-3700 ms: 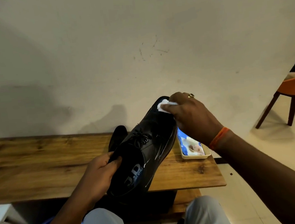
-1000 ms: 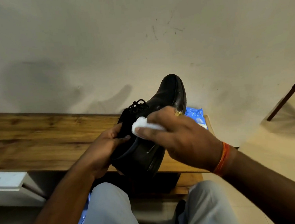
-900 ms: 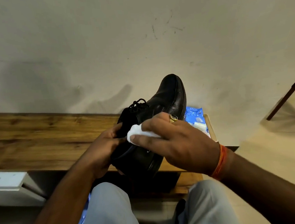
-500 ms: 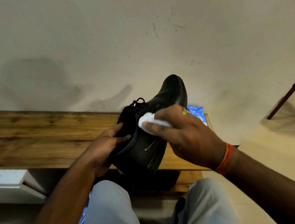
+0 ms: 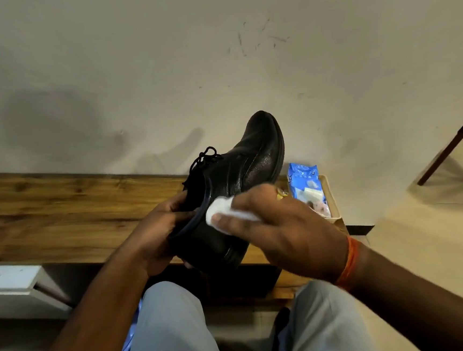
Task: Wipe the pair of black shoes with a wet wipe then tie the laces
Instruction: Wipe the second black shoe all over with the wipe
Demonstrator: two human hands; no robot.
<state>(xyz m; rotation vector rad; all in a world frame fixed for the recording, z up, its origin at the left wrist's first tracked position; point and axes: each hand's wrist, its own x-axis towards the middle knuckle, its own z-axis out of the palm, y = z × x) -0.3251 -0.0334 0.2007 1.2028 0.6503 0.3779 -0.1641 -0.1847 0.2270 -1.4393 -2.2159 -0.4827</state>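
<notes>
The black leather lace-up shoe (image 5: 234, 192) sits at the centre of the frame, lifted off the wooden desk (image 5: 68, 214) and tilted so its toe points up and away toward the upper right while its heel and opening come down toward the lower left. Its long axis therefore runs diagonally — heel low by the person, toe high against the wall. The black laces (image 5: 205, 156) show as a loose tangle at the upper left of the shoe; whether they are tied I cannot tell.

The left hand (image 5: 159, 232) grips the shoe at the heel and collar, fingers curled round the rim of the opening. The right hand (image 5: 279, 227) pinches a folded white wet wipe (image 5: 222, 211) between thumb and fingers and presses it on the side of the shoe just beside the collar, close to the left hand's fingers. The right hand is blurred, so the finer lie of its fingers is unclear.

In my judgement the wiping of this shoe is under way, and the unwiped run lies up and to the right of the wipe — a stroke along the axis toward the toe falls to the right hand while the left steadies the heel.

To the right, a blue packet of wet wipes (image 5: 305, 185) rests in a pale tray (image 5: 331, 194) at the desk's end. An orange chair with wooden legs (image 5: 454, 147) stands at the right edge.
</notes>
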